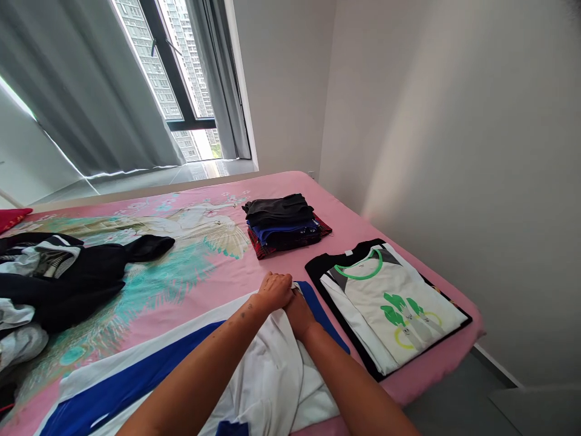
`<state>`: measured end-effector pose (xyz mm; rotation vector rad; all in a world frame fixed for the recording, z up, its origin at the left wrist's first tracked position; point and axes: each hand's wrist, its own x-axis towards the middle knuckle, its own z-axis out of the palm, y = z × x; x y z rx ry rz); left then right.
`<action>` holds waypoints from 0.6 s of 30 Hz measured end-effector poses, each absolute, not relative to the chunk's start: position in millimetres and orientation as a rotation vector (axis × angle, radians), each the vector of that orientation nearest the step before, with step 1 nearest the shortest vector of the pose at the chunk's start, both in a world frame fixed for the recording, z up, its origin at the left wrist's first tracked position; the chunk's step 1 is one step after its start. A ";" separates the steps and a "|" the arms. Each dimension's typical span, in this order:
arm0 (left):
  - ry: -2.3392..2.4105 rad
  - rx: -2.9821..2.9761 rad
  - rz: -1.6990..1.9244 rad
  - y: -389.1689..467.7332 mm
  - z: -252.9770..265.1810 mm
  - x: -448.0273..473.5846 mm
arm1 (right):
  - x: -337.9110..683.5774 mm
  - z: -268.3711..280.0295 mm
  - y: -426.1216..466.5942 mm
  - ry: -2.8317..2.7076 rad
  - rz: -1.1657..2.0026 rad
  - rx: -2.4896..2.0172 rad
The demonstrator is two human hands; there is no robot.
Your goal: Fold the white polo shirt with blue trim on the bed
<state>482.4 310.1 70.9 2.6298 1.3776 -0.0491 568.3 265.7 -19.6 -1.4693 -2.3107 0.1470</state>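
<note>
My left hand point(276, 290) and my right hand point(298, 315) are side by side, almost touching, both closed on the upper edge of a white and blue garment point(267, 363). Its white cloth bunches up between my forearms. One long blue-and-white section point(149, 357) stretches away to the left across the bed, and a blue part also shows just right of my right hand. My fingertips are mostly hidden in the cloth. Whether the garment is a shirt or a jacket I cannot tell.
Right of my hands lies a flat stack of shirts, a white one with green print point(399, 297) on top. Folded dark clothes point(284, 221) are piled farther back. Loose black and white clothes point(77, 272) lie left on the pink bedsheet point(204, 303). A wall point(454, 151) borders the right.
</note>
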 end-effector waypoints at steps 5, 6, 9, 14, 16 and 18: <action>1.512 2.491 -0.088 320.8 57.5 489.0 | 567.9 -22.1 267.1 -2.306 0.156 -1.508; 1.517 2.472 -0.088 322.9 56.7 490.3 | 567.9 -22.7 267.6 -2.302 0.154 -1.514; 1.478 2.442 -0.055 326.9 57.8 491.2 | 568.3 -24.2 268.9 -2.300 0.153 -1.513; 1.404 2.393 0.095 327.8 58.7 487.3 | 569.2 -25.0 269.0 -2.317 0.164 -1.492; 1.447 2.329 0.195 329.2 55.2 488.4 | 569.9 -25.7 268.2 -2.319 0.151 -1.471; 1.518 2.230 0.304 332.5 49.7 492.2 | 570.7 -27.2 267.9 -2.295 0.146 -1.445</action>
